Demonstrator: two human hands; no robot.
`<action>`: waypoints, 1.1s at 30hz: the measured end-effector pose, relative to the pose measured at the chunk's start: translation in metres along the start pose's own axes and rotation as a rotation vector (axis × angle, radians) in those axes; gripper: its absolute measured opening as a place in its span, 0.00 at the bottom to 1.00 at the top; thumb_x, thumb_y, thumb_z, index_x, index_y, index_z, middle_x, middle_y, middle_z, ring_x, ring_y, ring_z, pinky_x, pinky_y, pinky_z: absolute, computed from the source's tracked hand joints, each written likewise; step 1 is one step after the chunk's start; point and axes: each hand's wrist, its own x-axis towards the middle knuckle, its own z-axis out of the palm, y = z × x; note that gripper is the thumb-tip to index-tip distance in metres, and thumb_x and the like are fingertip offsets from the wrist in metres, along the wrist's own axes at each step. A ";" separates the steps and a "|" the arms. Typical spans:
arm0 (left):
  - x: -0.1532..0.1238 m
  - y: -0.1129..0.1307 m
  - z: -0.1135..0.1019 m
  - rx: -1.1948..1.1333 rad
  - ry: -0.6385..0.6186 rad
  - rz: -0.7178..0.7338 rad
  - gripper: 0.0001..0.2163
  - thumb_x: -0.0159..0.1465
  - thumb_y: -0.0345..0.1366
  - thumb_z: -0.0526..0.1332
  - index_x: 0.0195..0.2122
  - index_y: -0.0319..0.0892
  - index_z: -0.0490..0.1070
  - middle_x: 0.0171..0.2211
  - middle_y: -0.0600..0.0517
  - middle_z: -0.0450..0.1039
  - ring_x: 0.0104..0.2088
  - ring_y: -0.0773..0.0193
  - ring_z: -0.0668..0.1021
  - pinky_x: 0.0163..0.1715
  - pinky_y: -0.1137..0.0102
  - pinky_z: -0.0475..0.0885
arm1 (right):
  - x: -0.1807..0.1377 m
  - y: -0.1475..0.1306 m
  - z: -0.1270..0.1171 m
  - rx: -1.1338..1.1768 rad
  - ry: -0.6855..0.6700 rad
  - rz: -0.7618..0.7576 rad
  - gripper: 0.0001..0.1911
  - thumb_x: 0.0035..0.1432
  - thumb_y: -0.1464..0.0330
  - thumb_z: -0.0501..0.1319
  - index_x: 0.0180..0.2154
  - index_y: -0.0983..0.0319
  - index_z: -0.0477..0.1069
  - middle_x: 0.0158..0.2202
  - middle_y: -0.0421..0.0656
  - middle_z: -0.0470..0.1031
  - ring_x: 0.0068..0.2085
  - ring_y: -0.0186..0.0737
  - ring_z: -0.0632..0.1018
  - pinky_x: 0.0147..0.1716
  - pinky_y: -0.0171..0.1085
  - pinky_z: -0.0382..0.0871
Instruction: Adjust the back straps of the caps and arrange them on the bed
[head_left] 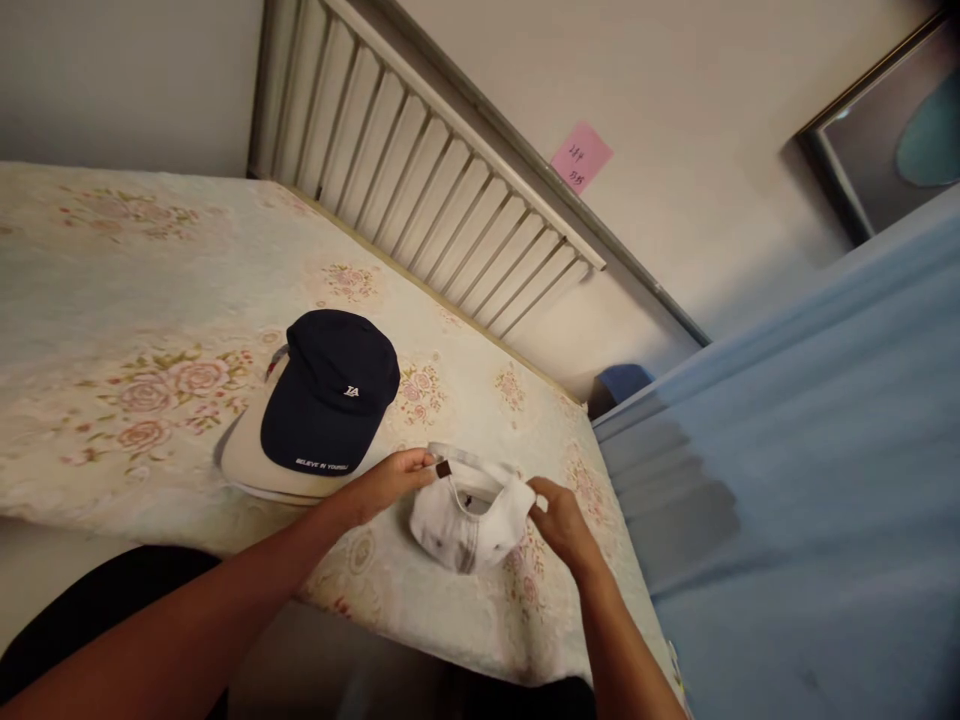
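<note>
Left hand [394, 478] and right hand [562, 520] each pinch the white cap [469, 520] at its rear strap, low over the bed [112, 300]. Just beyond the left hand, a navy cap [334, 395] already sits stacked on a pale cap [247, 465]. The white cap is judged outstanding.

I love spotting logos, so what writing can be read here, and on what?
"LA": front of the navy cap.
"BELIEVE IN YOURS...": its brim edge, ending unclear.
The pink note: handwriting too blurred to read.
The white cap: no text seen.
</note>
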 end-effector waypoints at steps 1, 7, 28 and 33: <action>0.001 -0.001 0.001 0.087 0.000 -0.001 0.13 0.56 0.44 0.65 0.33 0.39 0.71 0.27 0.55 0.69 0.30 0.66 0.70 0.31 0.73 0.62 | -0.005 0.007 0.008 0.004 -0.039 0.025 0.08 0.47 0.75 0.55 0.26 0.61 0.72 0.27 0.40 0.75 0.33 0.40 0.73 0.37 0.38 0.65; 0.002 -0.011 0.005 0.298 -0.105 0.013 0.14 0.55 0.44 0.64 0.36 0.40 0.73 0.32 0.53 0.73 0.35 0.61 0.73 0.33 0.72 0.64 | -0.038 0.011 0.018 0.028 -0.123 0.068 0.07 0.47 0.73 0.60 0.28 0.59 0.76 0.31 0.41 0.76 0.36 0.43 0.74 0.40 0.40 0.65; -0.003 -0.013 0.005 0.250 -0.211 -0.025 0.11 0.58 0.44 0.62 0.32 0.41 0.65 0.21 0.60 0.56 0.23 0.71 0.59 0.22 0.74 0.50 | -0.026 -0.069 0.055 0.250 0.066 0.276 0.14 0.58 0.63 0.56 0.22 0.60 0.67 0.19 0.36 0.70 0.24 0.33 0.68 0.28 0.33 0.60; -0.004 -0.015 0.007 0.242 -0.215 -0.009 0.11 0.58 0.44 0.62 0.32 0.41 0.65 0.22 0.59 0.57 0.23 0.71 0.60 0.23 0.74 0.51 | -0.016 -0.069 0.068 0.358 -0.048 0.326 0.05 0.50 0.65 0.61 0.28 0.60 0.70 0.17 0.34 0.69 0.20 0.32 0.68 0.22 0.32 0.57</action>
